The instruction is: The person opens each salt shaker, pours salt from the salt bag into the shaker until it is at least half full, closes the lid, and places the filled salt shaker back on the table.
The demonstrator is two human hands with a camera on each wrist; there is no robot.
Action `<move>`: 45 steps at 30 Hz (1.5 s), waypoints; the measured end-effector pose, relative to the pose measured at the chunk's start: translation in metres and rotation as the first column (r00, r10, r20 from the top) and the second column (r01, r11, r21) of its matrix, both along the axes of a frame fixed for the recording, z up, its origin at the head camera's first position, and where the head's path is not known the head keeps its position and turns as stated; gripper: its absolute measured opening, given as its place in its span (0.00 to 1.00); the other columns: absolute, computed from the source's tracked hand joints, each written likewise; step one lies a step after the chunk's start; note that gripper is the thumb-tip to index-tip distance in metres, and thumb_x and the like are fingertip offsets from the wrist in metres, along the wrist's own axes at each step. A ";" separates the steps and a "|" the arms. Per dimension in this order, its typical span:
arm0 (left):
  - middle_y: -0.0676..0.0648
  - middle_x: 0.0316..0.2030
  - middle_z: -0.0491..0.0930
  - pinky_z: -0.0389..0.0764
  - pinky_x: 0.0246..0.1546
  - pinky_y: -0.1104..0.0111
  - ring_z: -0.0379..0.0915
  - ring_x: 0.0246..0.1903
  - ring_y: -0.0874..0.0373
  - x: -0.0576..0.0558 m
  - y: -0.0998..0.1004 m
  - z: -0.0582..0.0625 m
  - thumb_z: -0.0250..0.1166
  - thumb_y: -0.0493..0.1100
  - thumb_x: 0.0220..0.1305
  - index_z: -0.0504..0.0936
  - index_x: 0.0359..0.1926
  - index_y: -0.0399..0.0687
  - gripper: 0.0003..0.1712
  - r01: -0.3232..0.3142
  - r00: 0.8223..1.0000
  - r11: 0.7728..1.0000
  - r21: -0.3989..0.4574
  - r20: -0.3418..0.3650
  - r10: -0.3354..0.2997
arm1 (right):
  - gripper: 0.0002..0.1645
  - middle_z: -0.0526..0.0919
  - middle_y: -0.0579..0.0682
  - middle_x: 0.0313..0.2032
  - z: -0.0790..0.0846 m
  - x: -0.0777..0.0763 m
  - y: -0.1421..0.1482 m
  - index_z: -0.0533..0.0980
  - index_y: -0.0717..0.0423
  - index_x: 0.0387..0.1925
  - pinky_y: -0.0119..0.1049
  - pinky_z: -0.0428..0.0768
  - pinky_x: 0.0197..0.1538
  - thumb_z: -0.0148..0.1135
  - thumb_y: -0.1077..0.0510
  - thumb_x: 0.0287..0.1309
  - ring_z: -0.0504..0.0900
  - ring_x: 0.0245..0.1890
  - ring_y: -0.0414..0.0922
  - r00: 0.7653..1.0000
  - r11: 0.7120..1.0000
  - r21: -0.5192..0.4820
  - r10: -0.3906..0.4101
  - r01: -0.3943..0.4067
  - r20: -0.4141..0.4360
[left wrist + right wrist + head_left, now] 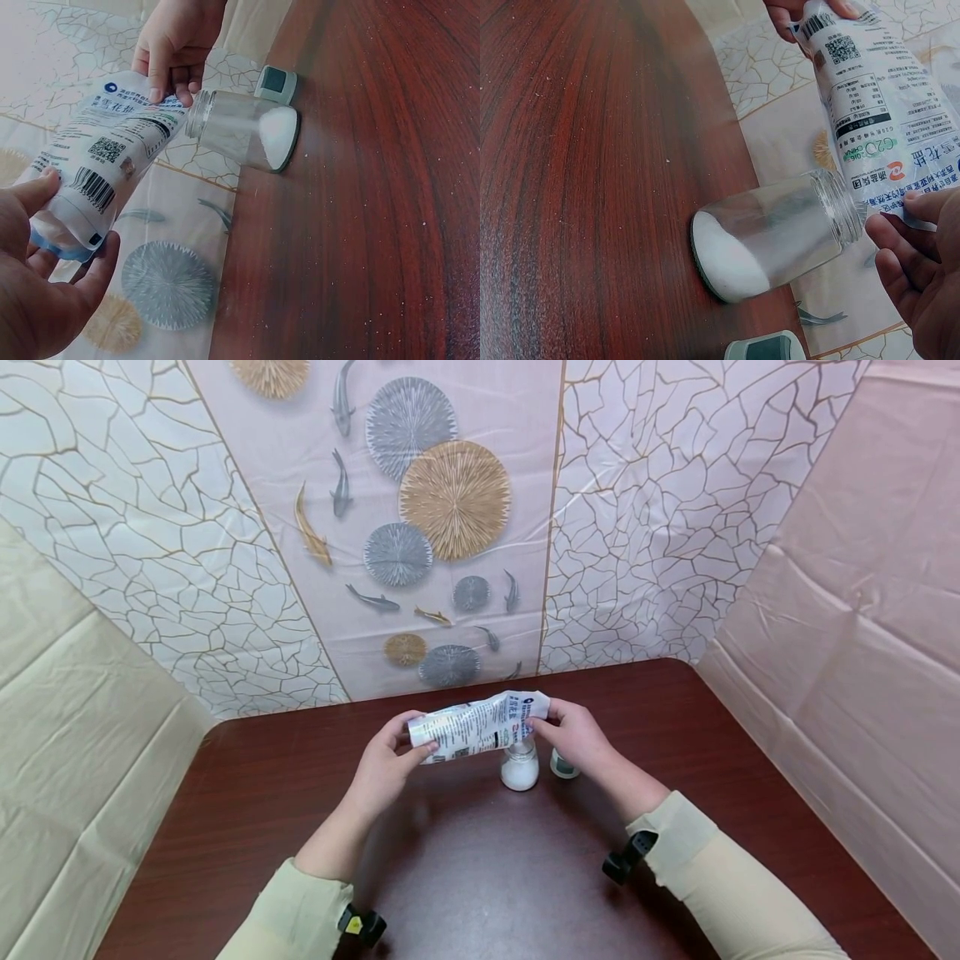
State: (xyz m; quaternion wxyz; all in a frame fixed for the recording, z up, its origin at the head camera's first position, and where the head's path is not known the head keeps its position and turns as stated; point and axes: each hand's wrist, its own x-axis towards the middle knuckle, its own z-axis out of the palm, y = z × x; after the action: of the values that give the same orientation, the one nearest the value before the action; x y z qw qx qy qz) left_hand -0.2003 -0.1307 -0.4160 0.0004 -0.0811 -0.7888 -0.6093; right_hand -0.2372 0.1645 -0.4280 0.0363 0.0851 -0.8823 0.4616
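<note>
Together, 2 hands (pixel 381 770) (pixel 579 739) pinch a packet (pixel 476 727) over the red-brown tabletop (pixel 480 868), facing a fish-patterned backdrop (pixel 525 485).

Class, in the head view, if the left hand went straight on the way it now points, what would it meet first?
The white printed bag, which the left hand grips at one end. Past the bag, the patterned backdrop looks next in line, though depth is unclear.
</note>
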 end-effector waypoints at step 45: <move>0.38 0.46 0.79 0.83 0.42 0.58 0.79 0.43 0.48 0.004 0.005 0.006 0.70 0.35 0.61 0.75 0.60 0.48 0.26 -0.030 0.999 0.999 -0.017 0.021 0.030 | 0.15 0.87 0.52 0.42 -0.002 0.000 0.001 0.82 0.59 0.50 0.38 0.76 0.39 0.66 0.57 0.64 0.79 0.38 0.46 0.999 1.000 -0.016 -0.010 0.011 0.031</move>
State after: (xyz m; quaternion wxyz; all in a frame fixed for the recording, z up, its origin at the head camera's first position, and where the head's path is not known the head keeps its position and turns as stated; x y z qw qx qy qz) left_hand -0.1963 -0.1260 -0.4103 0.0005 -0.0627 -0.7948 -0.6036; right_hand -0.2371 0.1651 -0.4304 0.0256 0.0731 -0.8794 0.4698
